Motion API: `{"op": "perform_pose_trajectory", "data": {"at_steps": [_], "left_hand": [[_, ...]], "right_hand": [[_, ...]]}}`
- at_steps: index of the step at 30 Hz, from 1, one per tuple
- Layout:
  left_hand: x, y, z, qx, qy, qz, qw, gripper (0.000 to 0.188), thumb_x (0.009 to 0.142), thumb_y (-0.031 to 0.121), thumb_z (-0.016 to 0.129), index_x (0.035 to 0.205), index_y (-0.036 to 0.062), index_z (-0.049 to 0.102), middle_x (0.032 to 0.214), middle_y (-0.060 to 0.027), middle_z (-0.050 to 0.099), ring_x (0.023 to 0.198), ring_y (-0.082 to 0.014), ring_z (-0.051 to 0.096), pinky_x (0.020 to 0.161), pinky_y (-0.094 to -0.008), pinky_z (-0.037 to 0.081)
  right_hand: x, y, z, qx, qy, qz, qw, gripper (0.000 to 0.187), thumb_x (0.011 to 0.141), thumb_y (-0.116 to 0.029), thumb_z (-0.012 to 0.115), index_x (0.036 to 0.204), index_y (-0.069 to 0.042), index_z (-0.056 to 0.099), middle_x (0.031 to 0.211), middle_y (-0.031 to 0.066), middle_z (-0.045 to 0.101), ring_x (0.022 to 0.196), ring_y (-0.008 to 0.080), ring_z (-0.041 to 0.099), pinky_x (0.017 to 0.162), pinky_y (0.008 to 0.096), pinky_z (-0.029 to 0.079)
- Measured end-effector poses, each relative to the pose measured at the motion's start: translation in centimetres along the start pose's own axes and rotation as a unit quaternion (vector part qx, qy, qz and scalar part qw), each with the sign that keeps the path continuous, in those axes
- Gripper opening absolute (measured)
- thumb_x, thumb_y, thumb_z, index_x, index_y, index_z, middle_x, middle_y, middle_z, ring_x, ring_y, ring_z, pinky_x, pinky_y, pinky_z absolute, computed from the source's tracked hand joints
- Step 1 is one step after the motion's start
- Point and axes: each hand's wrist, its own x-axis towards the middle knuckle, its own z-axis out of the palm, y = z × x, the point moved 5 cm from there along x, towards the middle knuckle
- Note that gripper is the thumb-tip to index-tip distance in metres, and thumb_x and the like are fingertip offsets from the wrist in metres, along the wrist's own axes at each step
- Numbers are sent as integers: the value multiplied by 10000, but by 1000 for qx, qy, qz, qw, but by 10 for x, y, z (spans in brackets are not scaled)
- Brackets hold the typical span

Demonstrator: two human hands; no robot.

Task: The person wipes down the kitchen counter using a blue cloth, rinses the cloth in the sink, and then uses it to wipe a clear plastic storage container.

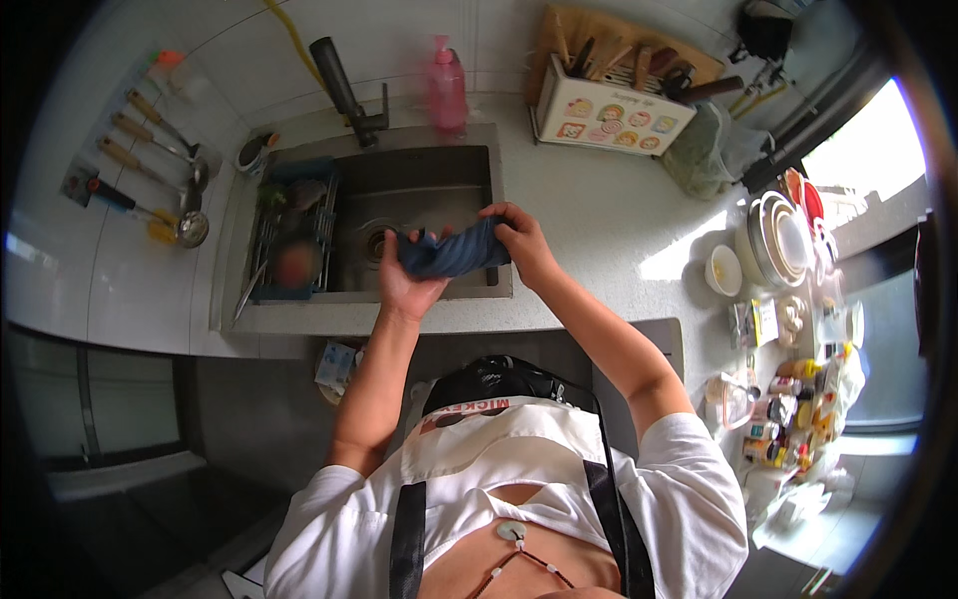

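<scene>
A dark blue cloth (454,252), bunched into a twisted roll, is stretched between my two hands over the front of the sink (399,295). My left hand (407,280) holds its left end, palm turned up and fingers curled round from beneath. At the other end, my right hand (521,240) grips the cloth with the fingers wrapped over it. Below the cloth the sink basin shows its round drain (377,245). A black faucet (349,95) stands behind the basin.
A blue drying rack (289,295) with items in it sits in the sink's left side. Behind are a pink pump bottle (446,90) and a white utensil holder (611,115). Bowls (723,270) and jars (768,429) line the right counter. Ladles (192,228) hang at left.
</scene>
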Motion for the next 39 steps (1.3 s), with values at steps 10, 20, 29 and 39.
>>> {"op": "perform_pose_trajectory", "data": {"at_steps": [10, 20, 29, 39], "left_hand": [[-21, 22, -6, 301, 32, -170, 938, 649, 696, 135, 696, 1261, 138, 377, 1194, -107, 467, 1125, -269, 448, 915, -435, 398], [-2, 82, -11, 961, -15, 59, 270, 732, 662, 66, 643, 1304, 117, 295, 1140, -175, 496, 999, -344, 510, 749, -429, 459], [11, 158, -66, 714, 149, -71, 681, 372, 743, 129, 626, 1080, 62, 483, 799, -122, 579, 674, -230, 587, 483, -291, 468], [5, 131, -20, 301, 143, -405, 851, 289, 819, 206, 566, 988, -11, 479, 769, -142, 555, 617, -204, 555, 314, -197, 392]], "right_hand": [[8, -50, 74, -309, -134, -265, 903, 289, 703, 41, 473, 955, -60, 571, 932, 100, 551, 850, 227, 570, 730, 286, 461], [59, 65, 78, -145, 124, -18, 981, 197, 782, -52, 485, 977, -38, 511, 900, 100, 535, 830, 207, 563, 663, 309, 460], [55, 29, 97, -317, 65, -108, 940, 348, 777, -111, 577, 1114, -114, 488, 1107, 69, 514, 1006, 238, 529, 821, 393, 448], [47, -21, 157, -629, -29, -457, 628, 485, 672, -79, 586, 1144, -124, 486, 1284, 75, 399, 1101, 252, 481, 903, 353, 421]]}}
